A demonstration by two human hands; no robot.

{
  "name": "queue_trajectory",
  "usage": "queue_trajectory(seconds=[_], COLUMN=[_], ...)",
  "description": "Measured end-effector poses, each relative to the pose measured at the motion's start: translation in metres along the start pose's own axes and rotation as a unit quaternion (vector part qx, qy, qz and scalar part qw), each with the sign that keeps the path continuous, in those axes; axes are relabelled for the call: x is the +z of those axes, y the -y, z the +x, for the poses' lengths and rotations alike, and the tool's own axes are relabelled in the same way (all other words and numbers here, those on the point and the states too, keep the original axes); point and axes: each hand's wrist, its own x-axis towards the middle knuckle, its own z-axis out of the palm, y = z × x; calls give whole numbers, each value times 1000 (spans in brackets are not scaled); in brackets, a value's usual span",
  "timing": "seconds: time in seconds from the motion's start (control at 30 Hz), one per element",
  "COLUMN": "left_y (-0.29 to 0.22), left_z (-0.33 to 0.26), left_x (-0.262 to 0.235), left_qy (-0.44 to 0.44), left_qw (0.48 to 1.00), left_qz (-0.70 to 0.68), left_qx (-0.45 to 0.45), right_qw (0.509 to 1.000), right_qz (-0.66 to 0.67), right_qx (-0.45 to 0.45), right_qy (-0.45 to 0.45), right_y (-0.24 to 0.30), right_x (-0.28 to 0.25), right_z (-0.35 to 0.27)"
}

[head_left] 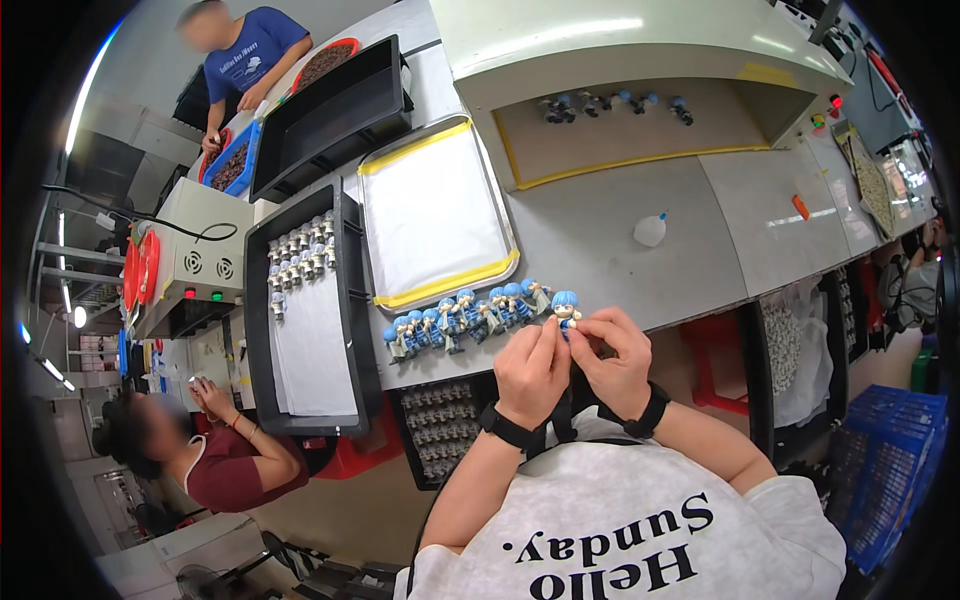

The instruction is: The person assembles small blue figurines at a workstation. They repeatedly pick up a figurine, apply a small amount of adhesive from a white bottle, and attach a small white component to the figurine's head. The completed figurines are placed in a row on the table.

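Note:
Between my two hands is a small blue-haired figurine, its head upright and its lower part hidden by my fingers. My left hand pinches it from the left side. From the right, my right hand has its fingertips closed on the same figurine. Just left of my hands, a row of similar blue-haired figurines stands crowded along the near edge of the grey table. A tray lined with white paper and edged with yellow tape lies behind that row.
At left, a black bin holds several figurines on white paper; another black bin stands behind. A machine tunnel at the back contains more figurines. A white bottle sits on the table. Two co-workers are at left.

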Motion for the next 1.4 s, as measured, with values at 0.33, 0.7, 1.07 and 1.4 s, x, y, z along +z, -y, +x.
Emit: queue_trajectory(seconds=[0.33, 0.7, 1.07, 1.4], left_y=[-7, -11, -10, -8], left_z=[5, 6, 6, 4], left_x=[-7, -8, -7, -7], left_qy=[27, 47, 48, 54], left_qw=[999, 997, 998, 997], left_qz=[-45, -41, -33, -40], left_qx=[6, 35, 32, 22], right_qw=[1000, 999, 998, 1000], right_qz=[-8, 37, 48, 26], right_qx=[-26, 17, 28, 15], right_qy=[-13, -23, -14, 0], right_y=[1, -5, -6, -5], right_x=[-3, -4, -3, -4], right_z=[-1, -7, -6, -3])
